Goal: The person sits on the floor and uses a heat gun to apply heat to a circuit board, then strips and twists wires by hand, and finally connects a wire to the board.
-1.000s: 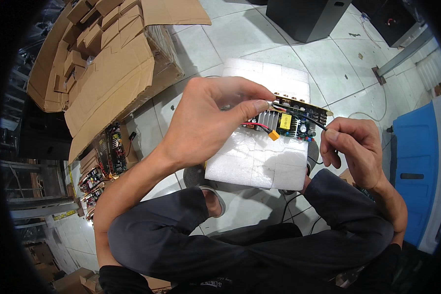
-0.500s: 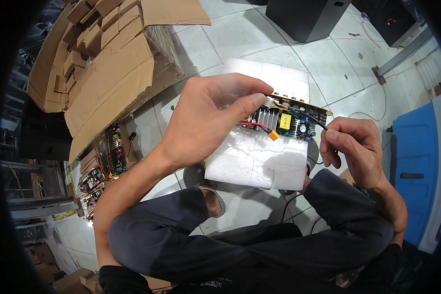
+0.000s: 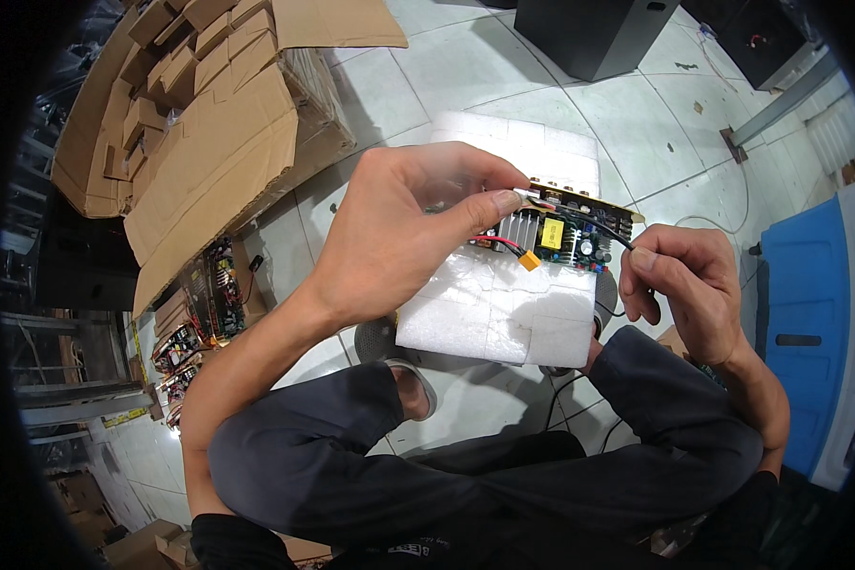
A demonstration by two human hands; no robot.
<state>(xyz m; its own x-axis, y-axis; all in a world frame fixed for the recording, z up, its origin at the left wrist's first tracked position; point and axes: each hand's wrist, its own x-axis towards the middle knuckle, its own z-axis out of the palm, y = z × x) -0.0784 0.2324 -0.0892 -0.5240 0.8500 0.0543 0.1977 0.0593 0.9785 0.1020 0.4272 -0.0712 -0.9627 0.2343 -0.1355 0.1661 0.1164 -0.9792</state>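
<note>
My left hand (image 3: 399, 223) pinches a small white plug connector (image 3: 524, 196) between thumb and forefinger, over the circuit board's back edge. From this plug a black cable (image 3: 594, 224) with thin coloured wires at its end runs right. My right hand (image 3: 686, 285) is closed on that cable between thumb and forefinger. Beneath them the circuit board (image 3: 594, 252), with metal heat sinks and a yellow transformer (image 3: 552, 234), lies on a white foam block (image 3: 503, 313). A yellow power connector (image 3: 529, 260) on red and black leads hangs over its front. My left hand hides the board's left end.
At the far left, a large open carton (image 3: 209, 142) holds several small cardboard boxes. More circuit boards (image 3: 223, 290) lie below it. A black speaker cabinet (image 3: 584, 38) stands on the tiled floor at the back; a blue plastic panel (image 3: 803, 332) is at right.
The white plug has turned slightly in my left fingers and now points more along the cable. Both hands have otherwise barely moved, and the foam has shifted very slightly.
</note>
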